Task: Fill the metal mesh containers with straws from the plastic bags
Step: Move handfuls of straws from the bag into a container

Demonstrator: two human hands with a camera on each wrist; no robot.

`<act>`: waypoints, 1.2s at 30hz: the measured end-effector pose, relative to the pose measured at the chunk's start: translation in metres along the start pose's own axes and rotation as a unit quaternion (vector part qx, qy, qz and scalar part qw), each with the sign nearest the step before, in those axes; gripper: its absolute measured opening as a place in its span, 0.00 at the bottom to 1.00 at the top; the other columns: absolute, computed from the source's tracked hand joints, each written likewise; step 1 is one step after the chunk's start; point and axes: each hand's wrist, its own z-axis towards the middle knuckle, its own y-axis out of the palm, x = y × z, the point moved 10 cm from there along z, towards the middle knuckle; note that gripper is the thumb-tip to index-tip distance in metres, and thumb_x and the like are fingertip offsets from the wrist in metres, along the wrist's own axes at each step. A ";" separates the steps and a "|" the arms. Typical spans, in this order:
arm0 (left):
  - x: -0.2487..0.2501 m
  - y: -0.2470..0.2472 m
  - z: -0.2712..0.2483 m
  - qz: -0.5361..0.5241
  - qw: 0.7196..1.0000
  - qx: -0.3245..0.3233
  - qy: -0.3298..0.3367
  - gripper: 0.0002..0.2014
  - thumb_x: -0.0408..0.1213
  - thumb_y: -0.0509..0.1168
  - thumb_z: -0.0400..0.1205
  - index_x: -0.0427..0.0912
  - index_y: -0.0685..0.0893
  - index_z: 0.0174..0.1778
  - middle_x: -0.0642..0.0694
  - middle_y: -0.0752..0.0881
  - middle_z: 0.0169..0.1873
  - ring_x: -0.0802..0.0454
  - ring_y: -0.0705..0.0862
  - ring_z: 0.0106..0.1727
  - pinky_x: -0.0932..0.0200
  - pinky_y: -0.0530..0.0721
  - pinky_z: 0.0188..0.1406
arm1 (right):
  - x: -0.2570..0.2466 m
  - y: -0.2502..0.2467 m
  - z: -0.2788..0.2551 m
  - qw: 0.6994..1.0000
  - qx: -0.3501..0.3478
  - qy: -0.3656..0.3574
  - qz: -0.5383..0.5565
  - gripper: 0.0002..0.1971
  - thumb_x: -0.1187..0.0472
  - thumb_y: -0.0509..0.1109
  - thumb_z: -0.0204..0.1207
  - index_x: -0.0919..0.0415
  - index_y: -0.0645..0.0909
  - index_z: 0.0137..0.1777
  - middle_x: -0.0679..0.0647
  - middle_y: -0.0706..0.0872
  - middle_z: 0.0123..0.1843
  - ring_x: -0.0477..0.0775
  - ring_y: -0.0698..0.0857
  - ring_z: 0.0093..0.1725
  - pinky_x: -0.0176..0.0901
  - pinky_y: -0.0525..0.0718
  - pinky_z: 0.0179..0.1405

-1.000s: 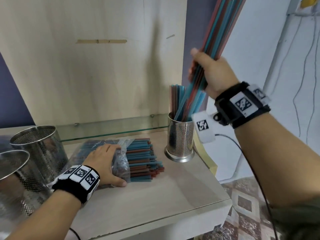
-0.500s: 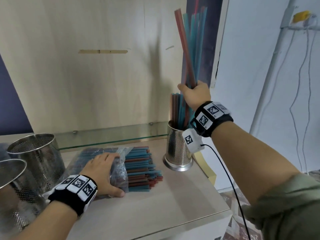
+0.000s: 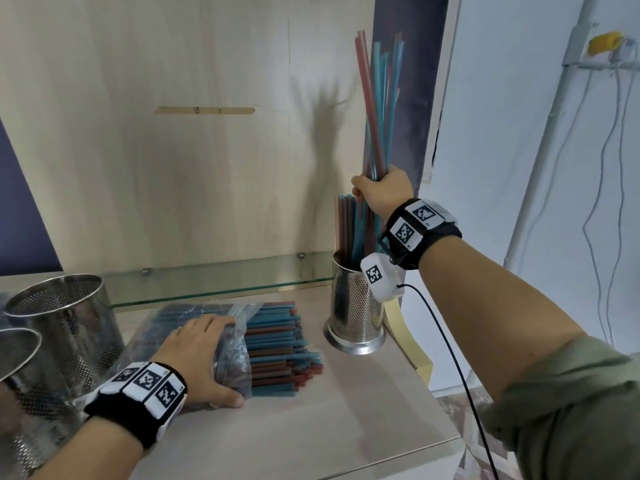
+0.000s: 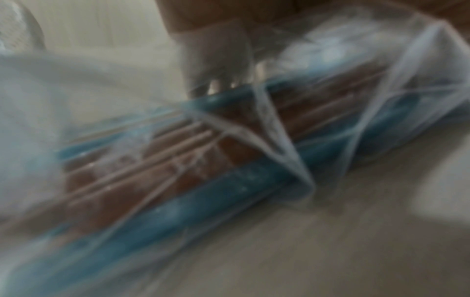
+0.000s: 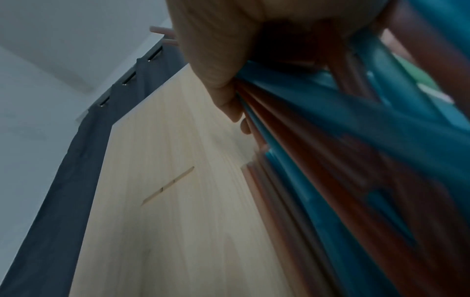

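My right hand grips a bunch of teal and red straws upright above a metal mesh container at the table's right end. Their lower ends run down among the straws standing in that container. The right wrist view shows my fingers curled round the straws. My left hand rests on a clear plastic bag lying flat, fingers and thumb wrapped over its open end. Straws stick out of the bag's mouth. The left wrist view is blurred, showing the bag close up.
Two more mesh containers stand at the left edge. A low glass strip runs along the wooden back panel. The table's right edge drops off just past the container, with a cable hanging from my right wrist.
My right hand has lowered the straw bunch from high and tilted to upright, with its lower ends inside the container. My left hand stays on the bag.
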 end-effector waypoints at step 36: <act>0.161 -0.253 0.109 -0.547 0.789 0.269 0.078 0.12 0.38 0.69 0.80 0.43 0.85 0.29 0.44 0.91 0.34 0.48 0.90 0.38 0.57 0.88 0.47 | 0.008 -0.023 -0.045 0.938 -0.159 -0.122 -0.281 0.50 0.41 0.81 0.57 0.34 0.61 0.81 0.53 0.46 0.88 0.62 0.46 0.86 0.74 0.45 0.81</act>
